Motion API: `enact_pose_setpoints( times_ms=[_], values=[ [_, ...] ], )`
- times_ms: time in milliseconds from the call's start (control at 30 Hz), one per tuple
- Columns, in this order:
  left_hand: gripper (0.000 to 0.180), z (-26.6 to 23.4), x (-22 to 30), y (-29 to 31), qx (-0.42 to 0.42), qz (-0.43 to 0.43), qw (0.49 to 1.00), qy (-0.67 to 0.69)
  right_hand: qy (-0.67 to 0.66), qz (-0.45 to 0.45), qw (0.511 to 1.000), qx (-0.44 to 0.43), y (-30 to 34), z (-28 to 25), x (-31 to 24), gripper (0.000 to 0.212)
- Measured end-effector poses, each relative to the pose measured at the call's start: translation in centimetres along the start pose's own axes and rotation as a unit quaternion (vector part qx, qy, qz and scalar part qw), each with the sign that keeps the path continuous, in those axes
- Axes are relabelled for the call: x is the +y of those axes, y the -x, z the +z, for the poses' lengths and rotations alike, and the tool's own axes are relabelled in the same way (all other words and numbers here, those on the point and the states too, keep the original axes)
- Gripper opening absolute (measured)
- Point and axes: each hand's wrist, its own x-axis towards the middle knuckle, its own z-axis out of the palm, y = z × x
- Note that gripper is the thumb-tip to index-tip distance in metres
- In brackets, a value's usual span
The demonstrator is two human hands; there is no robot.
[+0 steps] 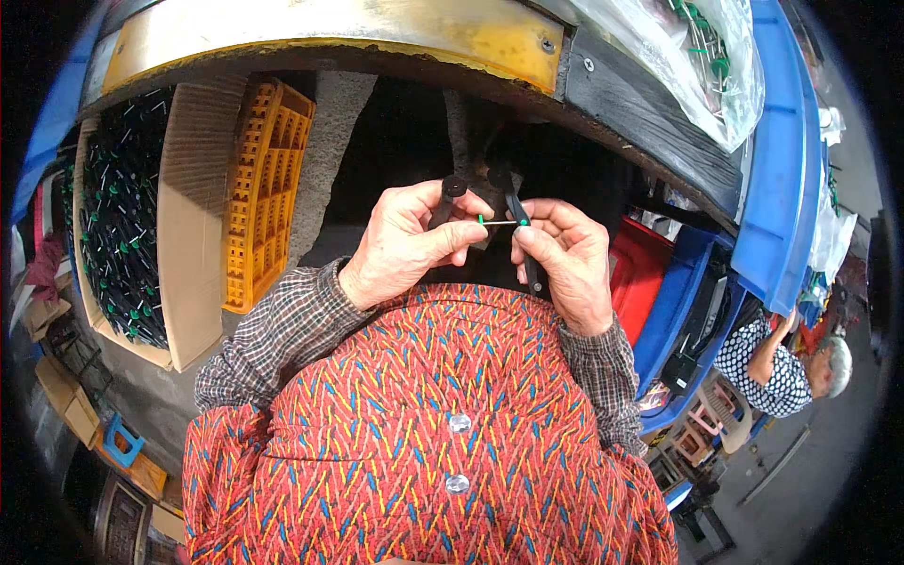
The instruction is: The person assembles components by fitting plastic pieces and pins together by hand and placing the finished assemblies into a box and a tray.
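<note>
In front of my apron, my left hand (414,231) and my right hand (570,254) are closed, their fingertips a short way apart. My left fingers pinch a narrow black plastic part with a round end (454,187). A second narrow black part (513,201), with a rounded lower tip, sits in my right fingers. Between the thumbs runs a thin metal pin (500,222), level, with a green piece at each end. The green ends meet the black parts; whether they are inserted I cannot tell. My fingers hide much of both parts.
A metal-edged workbench (330,33) curves across the top. At left stand a cardboard box (202,188) of black parts with green-tipped pins and a yellow plastic crate (268,198). To the right are blue bins (777,169), a plastic bag of green-headed pins (702,56) and another person (767,363).
</note>
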Motion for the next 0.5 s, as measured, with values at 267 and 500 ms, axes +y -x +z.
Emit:
enact_pose_setpoints(
  times_ms=[267,500],
  values=[
    [0.015,-0.23,0.03,0.0,-0.014,-0.025,0.999,0.034,0.023,-0.019,0.999,0.019,0.12,0.34,-0.09,0.024],
    [0.015,-0.25,0.23,-0.11,-0.016,-0.025,0.999,0.035,0.027,-0.018,0.999,0.007,-0.19,0.14,-0.16,0.023]
  ],
)
